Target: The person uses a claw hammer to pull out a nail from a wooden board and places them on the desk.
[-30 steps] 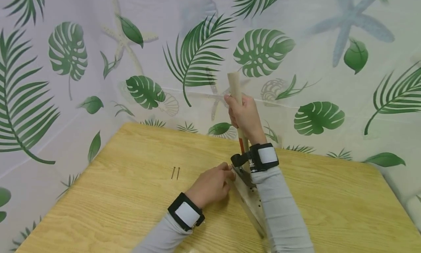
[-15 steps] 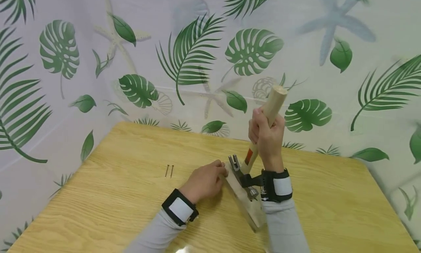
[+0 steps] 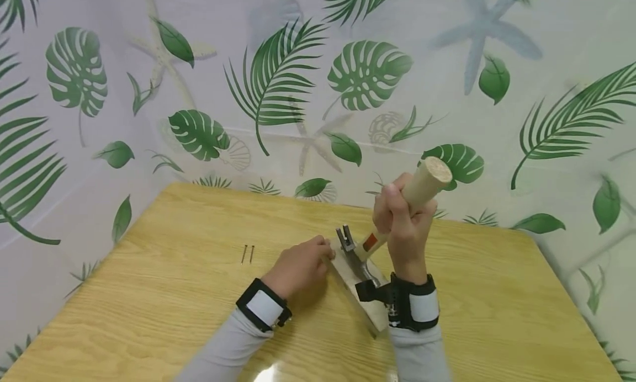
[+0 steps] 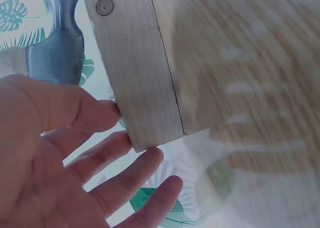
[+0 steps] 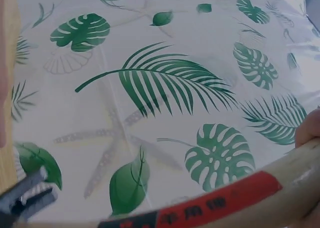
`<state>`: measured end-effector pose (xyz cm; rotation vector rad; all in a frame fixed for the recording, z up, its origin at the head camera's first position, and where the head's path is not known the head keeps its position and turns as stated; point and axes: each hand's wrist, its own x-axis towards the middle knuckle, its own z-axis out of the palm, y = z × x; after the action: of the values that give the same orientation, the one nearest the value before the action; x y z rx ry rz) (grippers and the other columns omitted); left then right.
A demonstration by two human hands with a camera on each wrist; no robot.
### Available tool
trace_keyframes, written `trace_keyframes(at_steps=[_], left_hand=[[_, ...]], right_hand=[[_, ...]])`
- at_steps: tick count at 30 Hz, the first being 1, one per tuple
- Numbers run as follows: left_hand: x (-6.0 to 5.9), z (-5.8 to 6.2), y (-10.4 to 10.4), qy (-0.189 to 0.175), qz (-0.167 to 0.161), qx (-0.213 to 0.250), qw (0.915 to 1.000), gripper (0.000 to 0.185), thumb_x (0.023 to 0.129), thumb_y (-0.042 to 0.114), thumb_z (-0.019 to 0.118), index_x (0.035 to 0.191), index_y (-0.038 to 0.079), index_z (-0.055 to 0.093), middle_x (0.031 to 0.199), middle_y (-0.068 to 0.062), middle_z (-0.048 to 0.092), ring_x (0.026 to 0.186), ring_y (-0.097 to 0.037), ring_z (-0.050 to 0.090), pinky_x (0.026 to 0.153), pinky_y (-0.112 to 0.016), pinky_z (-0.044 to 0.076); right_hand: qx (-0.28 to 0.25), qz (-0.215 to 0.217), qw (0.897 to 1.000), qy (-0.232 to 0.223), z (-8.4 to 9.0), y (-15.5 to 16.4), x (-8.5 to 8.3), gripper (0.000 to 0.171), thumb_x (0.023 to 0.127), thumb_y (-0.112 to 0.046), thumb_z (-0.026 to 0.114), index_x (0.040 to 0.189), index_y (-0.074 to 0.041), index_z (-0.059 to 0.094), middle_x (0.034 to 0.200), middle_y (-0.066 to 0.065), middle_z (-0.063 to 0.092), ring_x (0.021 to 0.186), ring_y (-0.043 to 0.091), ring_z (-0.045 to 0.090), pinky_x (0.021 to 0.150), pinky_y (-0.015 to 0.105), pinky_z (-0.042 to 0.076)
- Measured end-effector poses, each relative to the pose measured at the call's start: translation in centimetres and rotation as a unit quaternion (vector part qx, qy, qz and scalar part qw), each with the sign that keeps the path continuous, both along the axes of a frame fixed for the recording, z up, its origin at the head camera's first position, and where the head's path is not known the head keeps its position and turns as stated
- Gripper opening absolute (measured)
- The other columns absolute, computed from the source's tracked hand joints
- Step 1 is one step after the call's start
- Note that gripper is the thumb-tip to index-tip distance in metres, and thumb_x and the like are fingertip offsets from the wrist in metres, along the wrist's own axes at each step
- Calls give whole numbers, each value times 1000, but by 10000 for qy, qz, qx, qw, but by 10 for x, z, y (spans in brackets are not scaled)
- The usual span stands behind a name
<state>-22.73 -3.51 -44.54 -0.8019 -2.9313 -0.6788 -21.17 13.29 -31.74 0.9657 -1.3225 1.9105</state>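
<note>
My right hand (image 3: 407, 222) grips the wooden handle of a claw hammer (image 3: 370, 245), its butt end tilted up toward me and to the right. The hammer head lies low over a pale wooden board (image 3: 366, 310), claw pointing away; the black wrist mount hides its striking end. A red and black label (image 5: 220, 203) on the handle shows in the right wrist view. My left hand (image 3: 298, 266) holds the board's far end between thumb and fingertips. In the left wrist view, the board's side (image 4: 135, 78) bears a round mark, and the metal hammer head (image 4: 55, 58) stands beside it.
Two nails (image 3: 247, 254) lie side by side on the wood-grain table (image 3: 199, 299), left of my left hand. Behind the table hangs a white cloth (image 3: 278, 166) printed with green leaves and starfish.
My right hand has come down and toward me, tipping the hammer handle from near upright to a lean toward me and to the right. My left hand stays at the board's end.
</note>
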Motion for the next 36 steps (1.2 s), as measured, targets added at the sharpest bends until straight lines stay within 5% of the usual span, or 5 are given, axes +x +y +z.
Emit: trace_keyframes(at_steps=[7,14,20,28,36], left_hand=[[2,1,0,-147,41,-7,9999,30,95,9,61,121,18,73,139,0,60,94,-17,67,52,-26,39],[3,5,-1,-309,-151,38,9994,30,96,8,59,123,15,72,144,-6,57,110,-26,67,54,-27,41],[1,13,-2,61,-431,97,9990,34,96,9,61,129,13,69,142,-8,60,126,-30,60,90,-48,54],[6,28,10,-778,-1789,1618,9673,16,99,13,65,115,12,69,120,-3,71,120,-17,63,103,-40,50],[8,34,6,-713,-1689,1782,9668,8,98,11,68,96,15,75,101,2,77,103,-14,71,90,-42,56]], right_hand=[[-433,807,9950,393,2,17,13,25,92,7,40,68,-1,34,47,2,30,36,9,27,34,22,21],[-634,684,9949,383,22,28,35,24,92,10,38,69,1,36,46,2,29,34,8,26,33,19,20],[-892,722,9930,278,41,30,58,26,92,11,39,68,1,35,46,1,28,34,7,26,33,17,21],[-1052,982,9893,220,43,28,64,25,93,10,38,70,0,36,46,1,27,34,7,26,33,17,23],[-944,989,9906,70,43,27,66,23,93,8,38,72,0,38,45,0,28,33,8,27,32,17,23]])
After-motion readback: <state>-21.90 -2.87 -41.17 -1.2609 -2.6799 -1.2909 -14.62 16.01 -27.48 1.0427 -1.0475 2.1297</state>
